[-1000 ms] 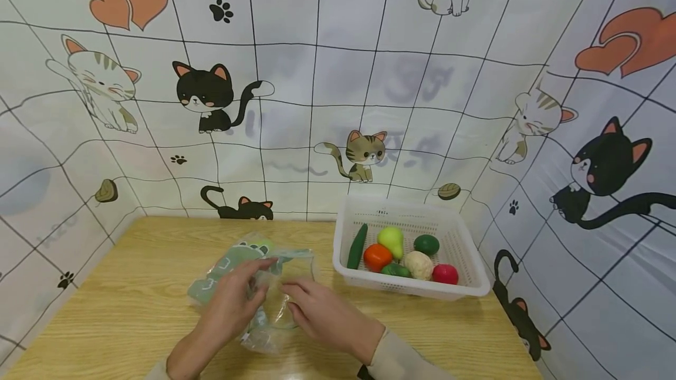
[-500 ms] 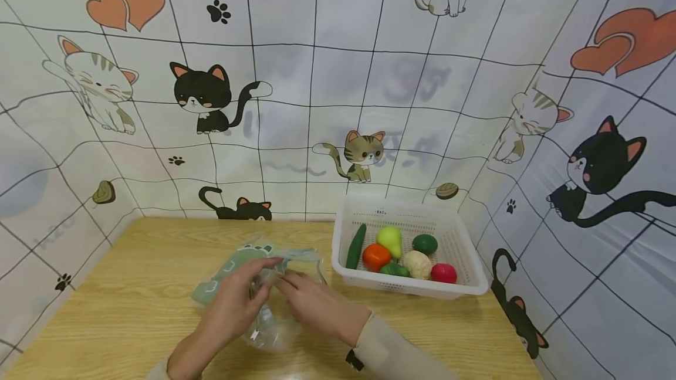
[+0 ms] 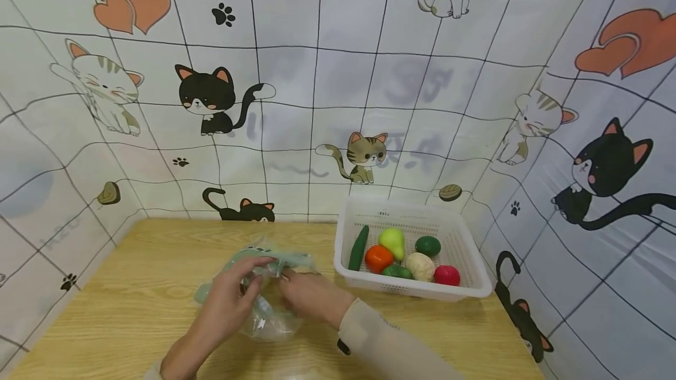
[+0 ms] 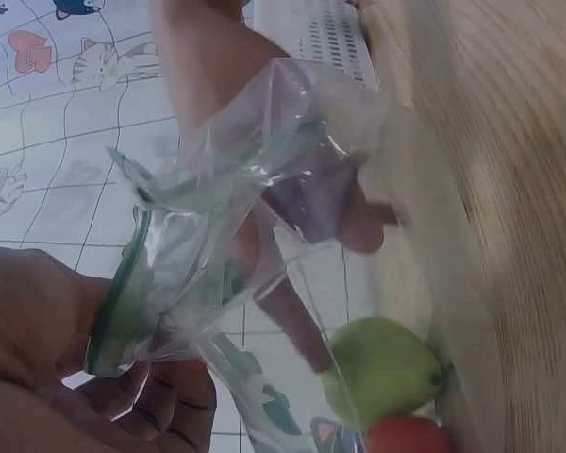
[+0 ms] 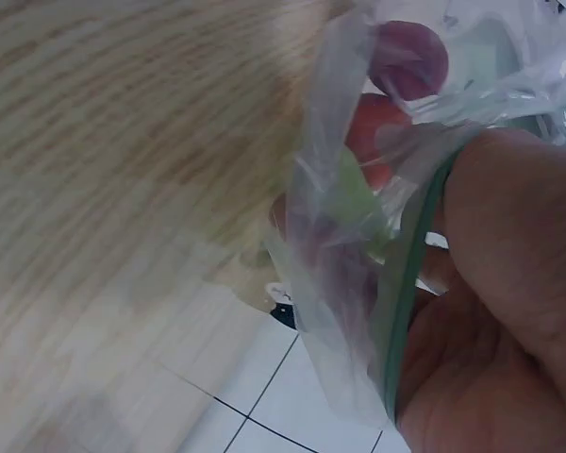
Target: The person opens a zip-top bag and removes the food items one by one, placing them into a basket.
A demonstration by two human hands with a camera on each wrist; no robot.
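Note:
A clear plastic zip bag (image 3: 269,321) with a green closure strip (image 3: 287,258) is held just above the middle of the wooden table (image 3: 132,286). My left hand (image 3: 248,283) pinches the strip from the left and my right hand (image 3: 290,286) from the right, fingertips almost touching. In the left wrist view the left hand (image 4: 66,359) pinches the green strip (image 4: 123,302), and the right hand's fingers (image 4: 292,274) show through the bag (image 4: 264,160). In the right wrist view the right hand (image 5: 491,311) pinches the strip (image 5: 410,274) of the crumpled bag (image 5: 340,245).
A white slotted basket (image 3: 417,293) stands at the right of the table against the wall. It holds a cucumber (image 3: 358,247), a pear (image 3: 392,240), an orange tomato (image 3: 378,257), a cauliflower (image 3: 419,265) and a red fruit (image 3: 446,275). Cat-patterned sheets wall in the table.
The bag lay flat under both hands; now its top edge is gathered and raised. The right hand has moved up and left to the green strip, beside the left fingers.

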